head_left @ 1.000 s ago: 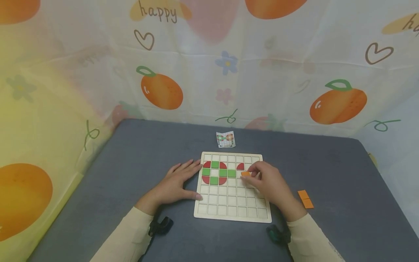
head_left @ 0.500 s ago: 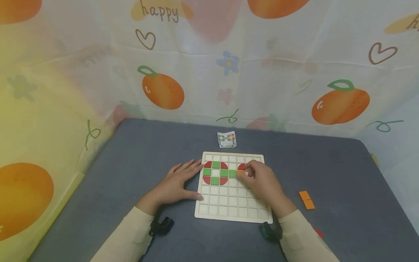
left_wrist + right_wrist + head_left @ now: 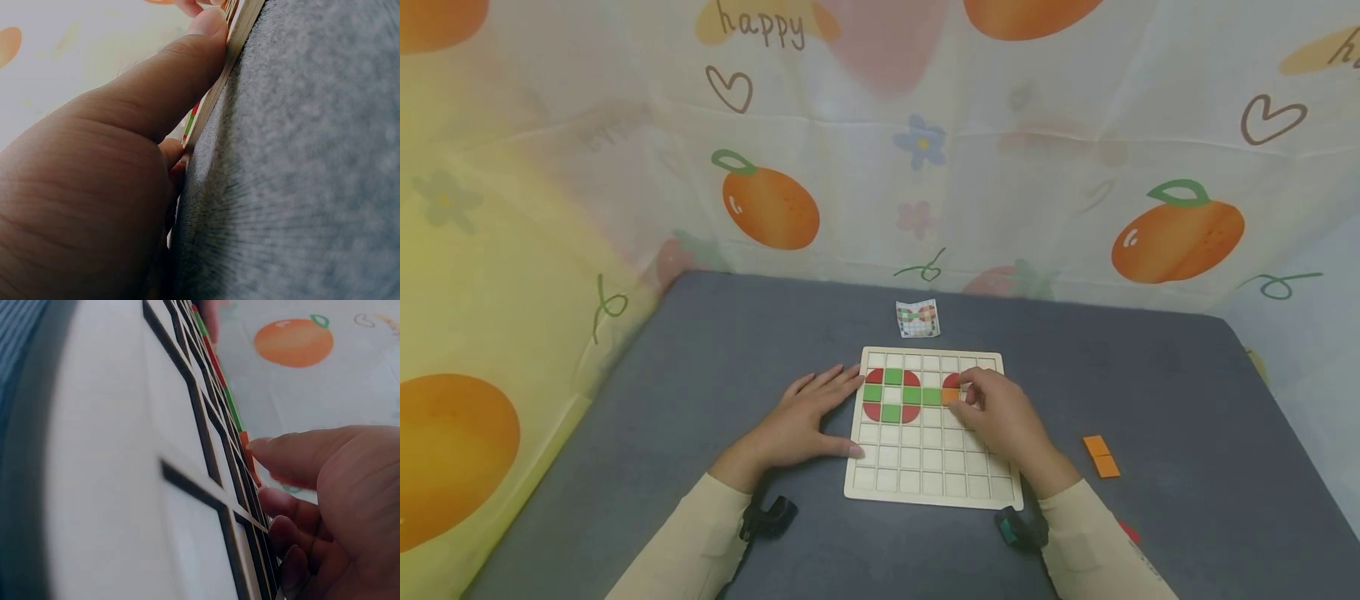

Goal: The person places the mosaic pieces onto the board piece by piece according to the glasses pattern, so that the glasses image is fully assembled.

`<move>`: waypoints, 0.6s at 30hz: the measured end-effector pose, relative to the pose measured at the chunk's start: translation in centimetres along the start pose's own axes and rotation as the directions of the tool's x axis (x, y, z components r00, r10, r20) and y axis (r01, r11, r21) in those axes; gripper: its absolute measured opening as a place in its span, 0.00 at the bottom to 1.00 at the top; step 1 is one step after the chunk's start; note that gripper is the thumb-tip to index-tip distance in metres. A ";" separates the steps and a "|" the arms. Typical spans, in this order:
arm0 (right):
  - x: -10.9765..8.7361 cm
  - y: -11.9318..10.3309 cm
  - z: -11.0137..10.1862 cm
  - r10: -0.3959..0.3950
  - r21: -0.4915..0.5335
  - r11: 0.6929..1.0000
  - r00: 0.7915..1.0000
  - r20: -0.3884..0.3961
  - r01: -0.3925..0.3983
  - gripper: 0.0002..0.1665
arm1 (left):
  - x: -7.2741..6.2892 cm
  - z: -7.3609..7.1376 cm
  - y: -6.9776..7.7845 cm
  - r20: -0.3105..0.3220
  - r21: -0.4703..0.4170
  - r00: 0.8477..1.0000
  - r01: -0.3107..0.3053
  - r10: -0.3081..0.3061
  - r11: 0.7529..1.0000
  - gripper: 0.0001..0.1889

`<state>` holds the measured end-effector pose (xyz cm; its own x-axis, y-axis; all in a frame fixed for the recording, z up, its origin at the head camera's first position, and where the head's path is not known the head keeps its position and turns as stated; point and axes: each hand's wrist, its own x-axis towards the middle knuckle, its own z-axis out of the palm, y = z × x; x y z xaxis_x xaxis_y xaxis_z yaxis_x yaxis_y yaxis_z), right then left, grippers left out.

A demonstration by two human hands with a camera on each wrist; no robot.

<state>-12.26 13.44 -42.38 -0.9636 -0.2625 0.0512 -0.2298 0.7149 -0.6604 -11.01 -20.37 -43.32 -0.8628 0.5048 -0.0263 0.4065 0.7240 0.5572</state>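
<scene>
A pale wooden grid board (image 3: 910,482) lies on the table. Red quarter-round and green square tiles (image 3: 891,413) form a ring in its upper left, and one more green tile (image 3: 932,397) sits to the ring's right. Beside that, an orange square tile (image 3: 951,397) is at a cell below a lone red quarter-round tile (image 3: 951,380). My right hand (image 3: 1006,421) holds this orange tile between thumb and index finger; the right wrist view has the thumb on the tile, slightly tilted above the grid. My left hand (image 3: 793,427) rests with extended fingers and thumb against the board's left edge.
Two orange tiles (image 3: 1101,456) lie on the table right of the board. A red piece (image 3: 1129,532) shows partly behind the right sleeve. Behind the board lies a small printed pattern card (image 3: 917,318). A fruit-print cloth (image 3: 850,275) hangs along the table's back edge.
My right hand has moved left with the orange tile, bringing it to the cell beside the green tile. A red piece has come into view by the right sleeve. The left hand stays put.
</scene>
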 end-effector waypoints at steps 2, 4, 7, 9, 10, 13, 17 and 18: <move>-0.1 0.0 0.0 -0.040 -0.030 0.999 0.999 0.018 0.040 0.19 | 0.0 0.0 0.0 -0.001 0.000 1.000 -0.003 0.003 1.000 0.59; -0.2 0.1 -0.1 -0.078 -0.059 0.995 0.996 0.040 0.080 0.19 | 0.0 0.0 0.0 -0.003 0.000 1.000 -0.007 0.007 1.000 0.59; -0.2 0.1 -0.1 -0.101 -0.084 0.991 0.993 0.058 0.106 0.19 | 0.0 0.0 -0.1 -0.005 -0.007 1.000 -0.010 0.010 1.000 0.59; -0.3 0.1 -0.1 -0.113 -0.083 0.990 0.992 0.051 0.117 0.17 | 0.0 0.1 -0.2 -0.007 -0.004 1.000 -0.009 0.009 1.000 0.60; -0.3 0.1 -0.1 -0.116 -0.080 0.990 0.992 0.046 0.119 0.17 | 0.0 0.1 -0.3 -0.007 -0.002 1.000 -0.008 0.008 1.000 0.60; -0.4 0.1 -0.1 -0.123 -0.073 0.990 0.992 0.031 0.124 0.17 | 0.0 0.2 -0.4 -0.006 0.004 1.000 -0.005 0.005 1.000 0.60; -0.3 0.1 -0.2 -0.105 -0.054 0.993 0.994 0.030 0.107 0.19 | 0.1 0.2 -0.5 -0.004 0.001 1.000 -0.004 0.004 1.000 0.60; -0.3 0.1 -0.2 -0.098 -0.045 0.994 0.995 0.032 0.100 0.20 | 0.1 0.2 -0.5 -0.004 0.000 1.000 -0.004 0.004 1.000 0.60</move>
<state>-12.02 13.71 -42.33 -0.9313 -0.3524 0.0916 -0.3307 0.7133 -0.6179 -11.19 -20.55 -43.77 -0.8621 0.5063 -0.0209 0.4104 0.7219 0.5572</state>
